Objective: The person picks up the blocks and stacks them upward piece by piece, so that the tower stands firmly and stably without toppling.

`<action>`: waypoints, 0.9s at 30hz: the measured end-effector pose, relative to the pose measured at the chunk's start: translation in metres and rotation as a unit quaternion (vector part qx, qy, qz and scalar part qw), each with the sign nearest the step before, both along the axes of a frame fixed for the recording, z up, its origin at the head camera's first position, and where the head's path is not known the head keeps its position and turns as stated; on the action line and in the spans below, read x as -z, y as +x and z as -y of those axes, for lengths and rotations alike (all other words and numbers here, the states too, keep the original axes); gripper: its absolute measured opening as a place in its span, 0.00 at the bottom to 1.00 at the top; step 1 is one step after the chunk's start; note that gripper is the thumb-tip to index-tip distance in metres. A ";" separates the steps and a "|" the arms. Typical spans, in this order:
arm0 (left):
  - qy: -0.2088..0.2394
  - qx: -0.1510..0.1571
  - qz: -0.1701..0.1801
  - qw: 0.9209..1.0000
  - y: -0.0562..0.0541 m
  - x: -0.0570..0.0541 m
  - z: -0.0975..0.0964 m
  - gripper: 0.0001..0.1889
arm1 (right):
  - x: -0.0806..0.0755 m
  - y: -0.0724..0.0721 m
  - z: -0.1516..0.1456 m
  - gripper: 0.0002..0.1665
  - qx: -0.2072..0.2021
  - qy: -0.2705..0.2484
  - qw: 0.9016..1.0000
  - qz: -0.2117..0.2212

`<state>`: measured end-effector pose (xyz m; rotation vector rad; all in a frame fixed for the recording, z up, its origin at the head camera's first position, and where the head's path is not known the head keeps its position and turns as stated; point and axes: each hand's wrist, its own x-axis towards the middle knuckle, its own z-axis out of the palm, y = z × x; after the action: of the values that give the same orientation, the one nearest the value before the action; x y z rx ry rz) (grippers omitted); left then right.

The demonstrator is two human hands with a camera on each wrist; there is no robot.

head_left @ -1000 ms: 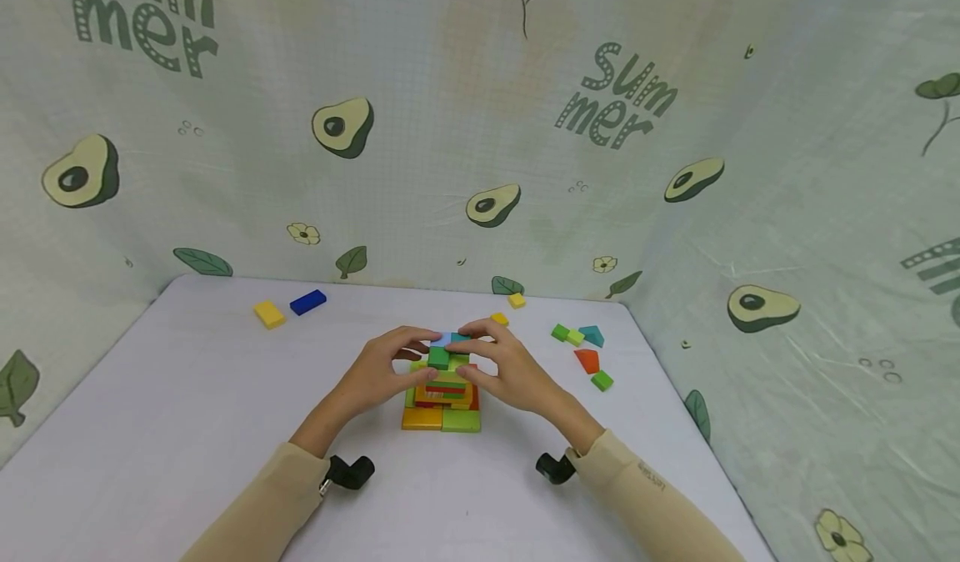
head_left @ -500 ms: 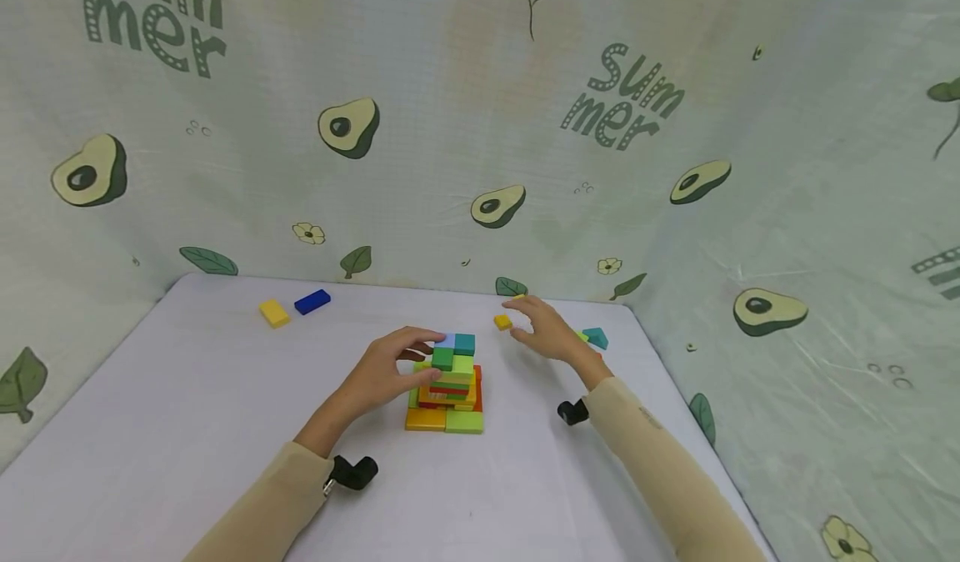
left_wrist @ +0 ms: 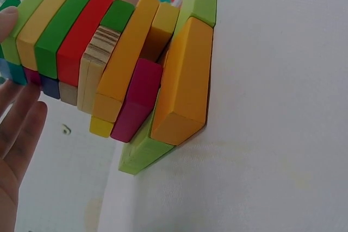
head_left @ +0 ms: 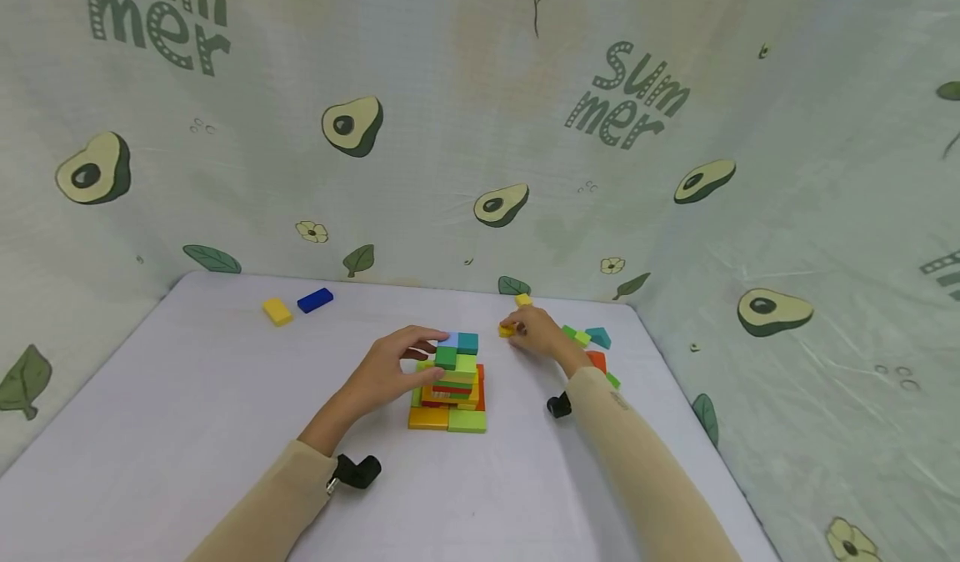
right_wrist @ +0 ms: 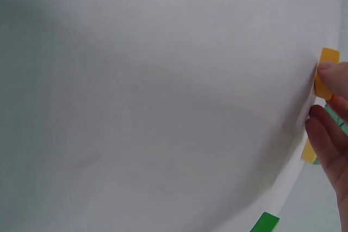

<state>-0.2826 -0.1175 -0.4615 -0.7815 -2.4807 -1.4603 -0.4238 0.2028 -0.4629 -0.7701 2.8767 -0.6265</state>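
Observation:
A stepped tower of coloured wooden blocks point(head_left: 453, 387) stands in the middle of the table, with light blue, teal and green blocks on top. My left hand point(head_left: 378, 370) is at the tower's upper left side, thumb near the front and fingers by the top blocks. In the left wrist view, the fairly straight fingers lie along the upper layers of the tower point(left_wrist: 122, 61), with the thumb tip on the opposite side. Beyond the tower, my right hand point(head_left: 538, 331) pinches a small yellow block point(right_wrist: 328, 58) at the tabletop; the fingers partly cover it.
Another yellow block point(head_left: 523, 300) lies just behind the right hand. Green, light green, teal point(head_left: 599, 337) and red-orange point(head_left: 597, 360) blocks are scattered at the right, partly behind the right arm. A yellow block point(head_left: 277, 312) and a blue block point(head_left: 315, 300) lie at the back left.
My right hand has left the tower top, moved to the back right and taken hold of the small yellow block. The left hand has stayed at the tower.

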 end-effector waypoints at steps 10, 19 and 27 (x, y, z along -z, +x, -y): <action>-0.002 -0.008 0.008 1.000 0.003 -0.002 -0.002 0.27 | -0.008 0.029 -0.009 0.16 -0.032 -0.037 0.998 -0.046; -0.007 -0.010 0.002 1.000 0.002 -0.003 -0.002 0.27 | -0.061 0.103 0.003 0.19 -0.096 -0.175 0.969 -0.144; -0.001 -0.006 0.004 1.000 0.002 -0.003 -0.001 0.28 | -0.082 0.133 0.024 0.18 -0.190 -0.142 0.954 -0.181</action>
<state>-0.2811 -0.1165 -0.4590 -0.7630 -2.4888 -1.4586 -0.2906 0.1789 -0.3808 -1.5850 2.8372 -0.9398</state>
